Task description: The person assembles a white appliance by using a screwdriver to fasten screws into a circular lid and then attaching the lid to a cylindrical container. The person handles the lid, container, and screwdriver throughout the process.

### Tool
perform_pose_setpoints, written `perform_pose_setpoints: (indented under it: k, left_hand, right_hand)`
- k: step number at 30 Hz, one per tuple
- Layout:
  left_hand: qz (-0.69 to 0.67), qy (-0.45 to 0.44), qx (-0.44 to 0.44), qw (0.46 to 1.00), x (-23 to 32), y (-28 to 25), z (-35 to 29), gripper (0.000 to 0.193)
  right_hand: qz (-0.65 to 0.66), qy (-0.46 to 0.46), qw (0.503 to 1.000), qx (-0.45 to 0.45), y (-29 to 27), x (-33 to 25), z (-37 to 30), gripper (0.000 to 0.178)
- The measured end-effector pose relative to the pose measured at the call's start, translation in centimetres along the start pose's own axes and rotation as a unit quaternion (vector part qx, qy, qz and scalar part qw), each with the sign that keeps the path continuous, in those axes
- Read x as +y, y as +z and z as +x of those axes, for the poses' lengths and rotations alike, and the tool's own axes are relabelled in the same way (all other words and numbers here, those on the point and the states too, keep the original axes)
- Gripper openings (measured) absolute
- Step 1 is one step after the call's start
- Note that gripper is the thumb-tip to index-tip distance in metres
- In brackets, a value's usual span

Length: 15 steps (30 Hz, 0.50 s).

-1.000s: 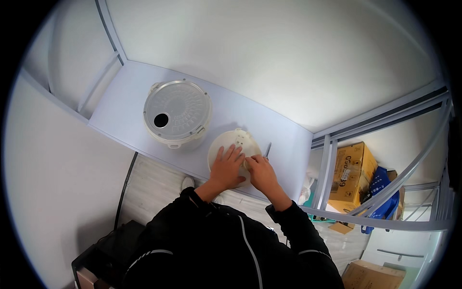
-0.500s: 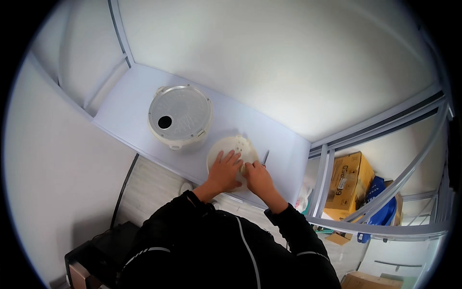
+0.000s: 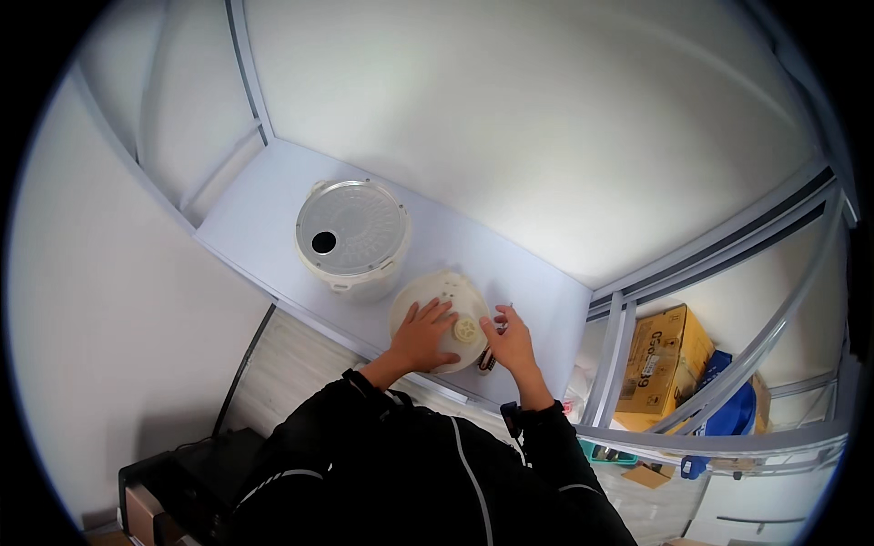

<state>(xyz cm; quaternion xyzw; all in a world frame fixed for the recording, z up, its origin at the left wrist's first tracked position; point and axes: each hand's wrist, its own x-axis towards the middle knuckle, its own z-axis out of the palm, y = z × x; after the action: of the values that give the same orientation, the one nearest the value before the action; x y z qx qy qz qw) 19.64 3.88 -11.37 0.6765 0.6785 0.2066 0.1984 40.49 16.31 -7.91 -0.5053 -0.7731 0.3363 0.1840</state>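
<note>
A round cream lid [image 3: 435, 300] lies on the tabletop in front of me. My left hand [image 3: 421, 338] rests on its left part, fingers spread flat. On the lid, right of those fingers, sits a small pale-yellow round cap [image 3: 466, 328] with openings in its face. My right hand [image 3: 513, 346] is just past the lid's right edge, thumb and forefinger apart. Beneath it lies a slim tool with a dark-striped handle [image 3: 488, 361]; the hand covers its middle, and I cannot make out its kind or whether the fingers touch it.
Left of the lid stands a cream round pot-like housing [image 3: 353, 232] with a grey metal top and a black round spot. The pale table [image 3: 250, 205] meets a white wall behind. Metal framing [image 3: 612, 359] rises at the right, with a cardboard box [image 3: 657, 359] and a blue bag [image 3: 731, 409] beyond.
My right hand has left the small cap and moved right, over the tool beside the lid. The cap now shows uncovered. My left hand stays on the lid; the whole view has shifted slightly.
</note>
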Motion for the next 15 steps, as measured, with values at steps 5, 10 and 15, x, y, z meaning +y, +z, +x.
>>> perform_pose_setpoints:
  k: [5,10,15]
  left_hand:
    - [-0.041,0.015,0.033,0.999,-0.6,0.0,0.0,0.103]
    - [-0.098,0.033,0.166,0.981,0.0,-1.0,-0.5,0.101]
    - [-0.069,0.034,0.286,0.955,4.4,-5.1,-0.6,0.089]
  right_hand:
    - [0.238,0.089,0.956,-0.146,0.8,1.5,1.3,0.05]
    - [0.195,-0.006,0.978,-0.078,-0.2,0.8,1.2,0.05]
    - [0.266,-0.044,0.962,0.043,-3.9,-2.2,0.1,0.057]
